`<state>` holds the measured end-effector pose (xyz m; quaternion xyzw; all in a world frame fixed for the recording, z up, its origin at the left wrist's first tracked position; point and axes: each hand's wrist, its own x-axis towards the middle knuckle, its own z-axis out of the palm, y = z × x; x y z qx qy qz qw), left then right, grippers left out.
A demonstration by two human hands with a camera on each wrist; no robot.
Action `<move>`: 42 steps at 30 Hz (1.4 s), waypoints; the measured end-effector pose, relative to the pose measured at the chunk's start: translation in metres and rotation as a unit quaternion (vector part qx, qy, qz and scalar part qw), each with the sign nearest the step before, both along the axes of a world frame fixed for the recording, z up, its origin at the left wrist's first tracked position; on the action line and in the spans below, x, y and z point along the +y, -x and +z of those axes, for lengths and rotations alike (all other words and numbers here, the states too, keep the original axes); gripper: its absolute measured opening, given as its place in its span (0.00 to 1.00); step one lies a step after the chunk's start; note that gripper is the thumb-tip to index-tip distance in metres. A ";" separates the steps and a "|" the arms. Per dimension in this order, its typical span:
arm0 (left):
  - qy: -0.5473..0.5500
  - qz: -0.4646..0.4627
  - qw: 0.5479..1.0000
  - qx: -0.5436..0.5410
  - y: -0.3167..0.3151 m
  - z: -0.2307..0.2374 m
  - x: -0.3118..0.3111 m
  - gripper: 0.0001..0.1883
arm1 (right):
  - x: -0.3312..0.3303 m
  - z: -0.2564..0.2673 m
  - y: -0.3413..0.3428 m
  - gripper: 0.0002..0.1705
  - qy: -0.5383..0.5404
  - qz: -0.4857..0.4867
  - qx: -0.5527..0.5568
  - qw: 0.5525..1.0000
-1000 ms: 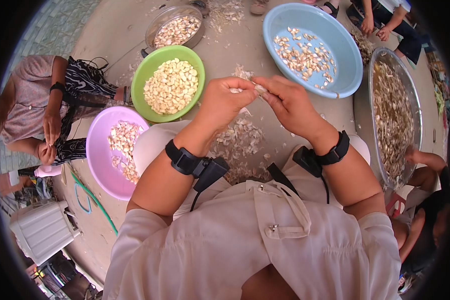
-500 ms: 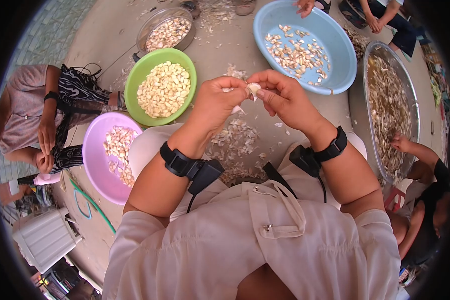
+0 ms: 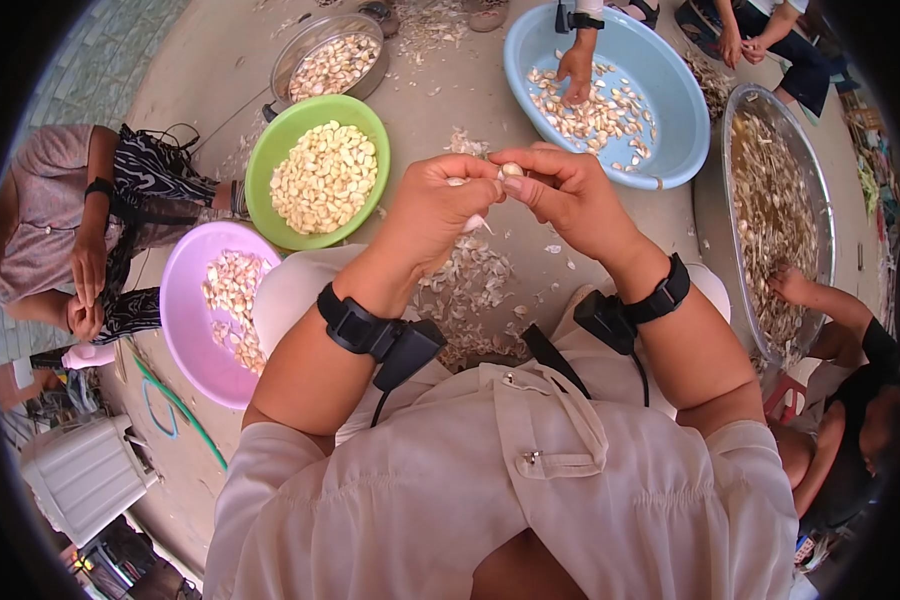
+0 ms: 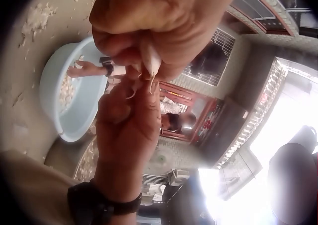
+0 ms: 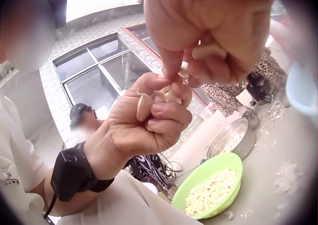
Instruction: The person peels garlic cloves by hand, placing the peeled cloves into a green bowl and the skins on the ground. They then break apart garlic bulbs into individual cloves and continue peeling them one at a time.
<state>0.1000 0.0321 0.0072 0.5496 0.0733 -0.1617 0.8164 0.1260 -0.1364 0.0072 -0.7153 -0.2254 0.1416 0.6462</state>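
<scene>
Both hands meet fingertip to fingertip over the floor, a garlic clove [image 3: 511,170] between them. My left hand [image 3: 438,208] pinches at the clove with thumb and forefinger. Its other fingers curl round more cloves, and one clove [image 5: 144,107] sticks out of the fist in the right wrist view. The right hand [image 3: 580,198] pinches the clove from the other side with thumb and forefinger. In the right wrist view, another clove [image 5: 209,50] sits in the curled fingers of that hand. Fingers partly hide the clove between the hands.
A green basin [image 3: 262,200] of peeled cloves and a purple basin [image 3: 185,325] of unpeeled ones stand left. Ahead right is a blue basin [image 3: 685,130], another person's hand in it. A large metal tub [image 3: 715,215] stands right. Skins [image 3: 465,290] litter the floor.
My hands have drawn closer round the clove, which showed more openly half a second ago. Another person's hand has come down into the blue basin.
</scene>
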 end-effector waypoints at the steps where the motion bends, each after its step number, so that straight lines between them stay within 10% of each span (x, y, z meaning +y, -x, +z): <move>1: 0.002 -0.002 1.000 0.001 0.000 0.000 0.000 0.04 | 0.000 0.001 0.000 0.16 -0.004 0.003 0.042 0.999; 9: 0.068 0.026 0.996 0.045 0.000 0.002 0.005 0.06 | -0.008 0.003 -0.008 0.14 -0.218 0.016 0.294 0.931; 24: 0.012 0.012 0.999 0.051 0.004 -0.009 -0.004 0.07 | 0.001 -0.005 -0.004 0.10 -0.002 -0.072 -0.080 0.994; 42: -0.264 -0.018 0.957 -0.119 -0.005 -0.032 0.001 0.06 | 0.000 0.020 0.014 0.10 0.054 -0.018 0.053 0.997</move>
